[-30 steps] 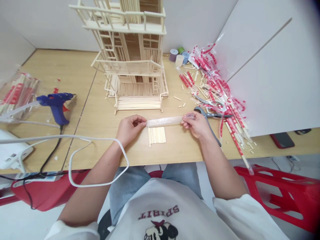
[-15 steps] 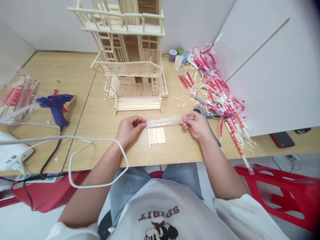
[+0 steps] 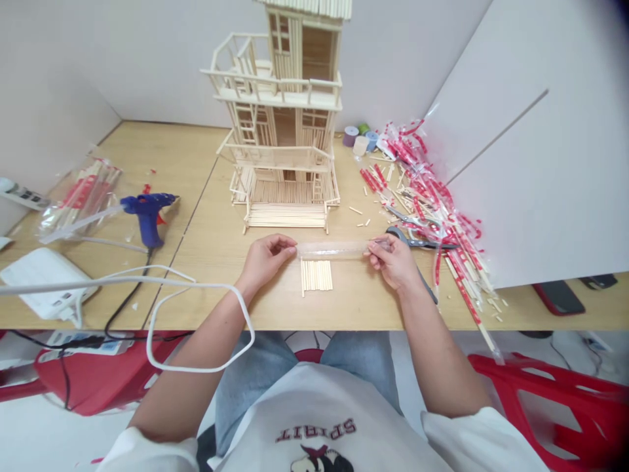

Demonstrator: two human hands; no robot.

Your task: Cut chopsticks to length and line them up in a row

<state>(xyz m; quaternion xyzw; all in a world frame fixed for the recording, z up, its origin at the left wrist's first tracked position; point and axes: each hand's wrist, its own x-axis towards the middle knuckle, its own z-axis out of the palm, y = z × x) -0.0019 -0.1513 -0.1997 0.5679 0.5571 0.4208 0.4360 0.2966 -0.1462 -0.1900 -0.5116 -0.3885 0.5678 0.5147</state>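
A clear ruler point(image 3: 334, 250) lies crosswise just above a row of short pale sticks point(image 3: 317, 275) on the wooden table. My left hand point(image 3: 268, 261) pinches the ruler's left end between thumb and finger. At the other end, my right hand point(image 3: 393, 261) has its fingers closed on the ruler. The sticks lie side by side, with the one at the far left reaching lower than the others. Behind my hands stands a tall model house point(image 3: 289, 157) of pale sticks, with railings and balconies.
A blue glue gun point(image 3: 150, 213), bagged sticks point(image 3: 86, 193) and a white power adapter point(image 3: 46, 283) are on the left; a white cable loops over my left forearm. Right: scissors point(image 3: 422, 242), red-and-white wrappers point(image 3: 427, 177), thread spools point(image 3: 360, 145), a phone point(image 3: 559, 298).
The camera view has shifted, so more of the house's top and of the left side shows. Both hands still hold the ruler above the sticks.
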